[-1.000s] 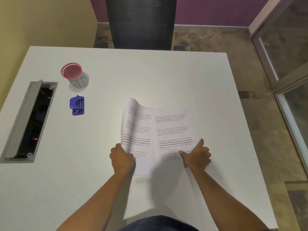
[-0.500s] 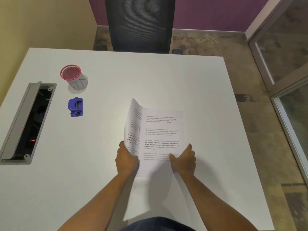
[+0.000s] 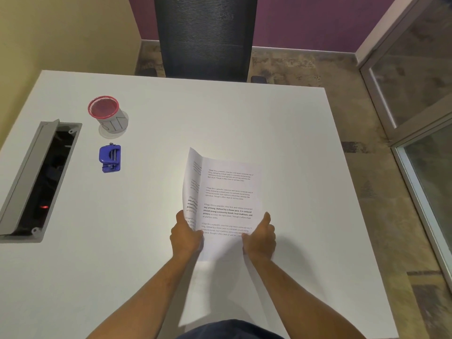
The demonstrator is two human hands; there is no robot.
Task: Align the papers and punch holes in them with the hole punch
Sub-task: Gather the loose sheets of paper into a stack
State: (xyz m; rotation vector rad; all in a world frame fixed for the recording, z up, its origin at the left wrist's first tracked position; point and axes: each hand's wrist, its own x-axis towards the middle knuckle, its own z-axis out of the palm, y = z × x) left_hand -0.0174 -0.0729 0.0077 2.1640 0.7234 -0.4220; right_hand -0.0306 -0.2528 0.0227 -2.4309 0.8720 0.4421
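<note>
Compared with a second ago: printed papers (image 3: 227,199) drawn in from a wide, splayed spread to a narrower stack, top sheet now covering most of the one beneath, only a curled strip of the lower sheet showing along the left edge. Left hand (image 3: 187,237) and right hand (image 3: 260,239) brought closer together, each gripping a lower side edge of the stack, fingers curled round the paper, thumbs on the printed face. Stack held raised and tilted over the near-centre of the white tabletop (image 3: 281,133), lower edge toward the body. Judged from this: alignment well advanced but not finished; left edges not yet flush; a tap of the edges on the tabletop likely needed before punching. Blue hole punch (image 3: 110,158) untouched, well apart to the far left, so a reach required. Beyond the hole punch, a red-rimmed mesh cup (image 3: 107,116); at the left edge, an open grey cable tray (image 3: 36,179) with a small red light inside. Past the far edge, a dark mesh office chair (image 3: 205,37), purple wall (image 3: 305,20), yellow wall at left, patterned floor, glass partition (image 3: 415,77) at right.
</note>
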